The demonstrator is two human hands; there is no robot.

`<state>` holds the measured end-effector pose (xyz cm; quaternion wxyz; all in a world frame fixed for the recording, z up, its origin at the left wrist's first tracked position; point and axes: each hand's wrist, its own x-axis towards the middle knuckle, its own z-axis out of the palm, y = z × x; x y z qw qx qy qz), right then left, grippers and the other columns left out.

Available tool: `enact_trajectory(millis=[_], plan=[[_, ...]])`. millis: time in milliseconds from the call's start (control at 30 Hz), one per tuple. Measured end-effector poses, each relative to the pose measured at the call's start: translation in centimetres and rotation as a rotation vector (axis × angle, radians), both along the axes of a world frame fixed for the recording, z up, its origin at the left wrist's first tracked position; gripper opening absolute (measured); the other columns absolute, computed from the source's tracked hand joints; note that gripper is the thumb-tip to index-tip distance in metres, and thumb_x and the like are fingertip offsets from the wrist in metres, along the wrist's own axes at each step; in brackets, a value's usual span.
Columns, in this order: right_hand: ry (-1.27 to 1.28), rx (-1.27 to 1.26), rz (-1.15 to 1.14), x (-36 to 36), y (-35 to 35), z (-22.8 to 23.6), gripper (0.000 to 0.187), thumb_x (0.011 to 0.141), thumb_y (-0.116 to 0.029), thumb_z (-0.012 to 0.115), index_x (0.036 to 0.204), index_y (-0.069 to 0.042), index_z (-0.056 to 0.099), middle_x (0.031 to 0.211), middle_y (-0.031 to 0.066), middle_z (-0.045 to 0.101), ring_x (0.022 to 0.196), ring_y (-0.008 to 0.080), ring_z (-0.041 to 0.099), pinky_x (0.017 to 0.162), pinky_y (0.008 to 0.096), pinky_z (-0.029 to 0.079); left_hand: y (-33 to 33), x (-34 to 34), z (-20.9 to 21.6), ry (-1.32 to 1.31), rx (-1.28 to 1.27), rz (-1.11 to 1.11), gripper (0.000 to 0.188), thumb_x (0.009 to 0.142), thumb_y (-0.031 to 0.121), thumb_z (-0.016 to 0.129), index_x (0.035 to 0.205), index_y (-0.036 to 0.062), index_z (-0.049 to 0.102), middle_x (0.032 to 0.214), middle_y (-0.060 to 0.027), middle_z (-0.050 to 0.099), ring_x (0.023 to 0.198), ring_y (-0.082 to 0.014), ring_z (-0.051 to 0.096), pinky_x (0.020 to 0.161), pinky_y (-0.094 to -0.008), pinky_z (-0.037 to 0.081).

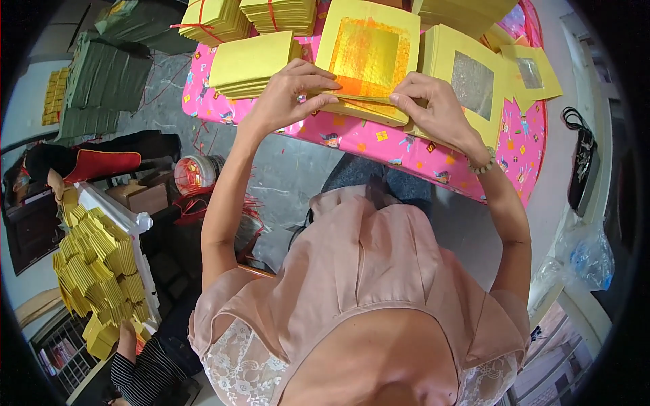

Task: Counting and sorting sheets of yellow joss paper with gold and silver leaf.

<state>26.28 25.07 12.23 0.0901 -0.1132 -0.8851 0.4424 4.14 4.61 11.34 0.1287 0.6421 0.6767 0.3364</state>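
Note:
In front of me lies a stack of yellow paper sheets (pixel 369 57), its top sheet bearing an orange-and-gold rectangle. My left hand (pixel 288 95) is closed at the near left corner, thumb below and fingers on top of the paper's edge. At the near right corner my right hand (pixel 439 111), with a beaded bracelet on its wrist, pinches the same edge. Between the two hands the edge is slightly raised from the sheets beneath. Beside my left hand sits a folded yellow paper stack (pixel 250 64). Close to my right hand is a yellow stack with a silver square (pixel 472 84).
A pink patterned cloth (pixel 379 145) covers the table. Red-tied yellow bundles (pixel 215 19) stand at its far left; loose silver-squared sheets (pixel 531 74) lie right. On the left, other people work around a heap of yellow paper bundles (pixel 101 264). Green wrapped packs (pixel 105 78) are stacked behind.

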Motion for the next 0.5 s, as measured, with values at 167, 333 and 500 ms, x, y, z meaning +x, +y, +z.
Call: enact_trajectory(millis=[167, 333, 500], plan=[[0.009, -0.006, 0.002, -0.1, 0.0, -0.1, 0.019, 0.093, -0.015, 0.069, 0.089, 0.004, 0.071, 0.081, 0.0081, 0.065, 0.071, 0.0163, 0.061, 0.064, 0.0311, 0.047, 0.0, -0.2, -0.1, -0.021, 0.008, 0.000, 0.027, 0.083, 0.024, 0.079, 0.104, 0.0076, 0.077, 0.107, -0.0092, 0.073, 0.102, -0.0278, 0.063, 0.087, -0.0391, 0.053], [-0.008, 0.001, -0.015, 0.0, -0.1, 0.5, 0.021, 0.093, -0.015, 0.069, 0.087, 0.005, 0.071, 0.082, 0.0086, 0.065, 0.071, 0.0160, 0.061, 0.064, 0.0306, 0.047, 0.4, 0.4, 0.4, 0.059, 0.038, 0.006, 0.025, 0.084, 0.024, 0.078, 0.101, 0.0066, 0.077, 0.102, -0.0088, 0.073, 0.096, -0.0275, 0.064, 0.083, -0.0384, 0.053], [0.182, 0.291, 0.086, 0.3, -0.5, 0.9, 0.017, 0.092, -0.015, 0.068, 0.098, 0.000, 0.069, 0.085, 0.0114, 0.066, 0.077, 0.0265, 0.067, 0.069, 0.0352, 0.052, 1.2, 0.4, 0.9, 0.252, 0.031, -0.002, 0.017, 0.090, 0.023, 0.069, 0.092, 0.0066, 0.072, 0.083, -0.0093, 0.068, 0.080, -0.0304, 0.062, 0.073, -0.0412, 0.050]])
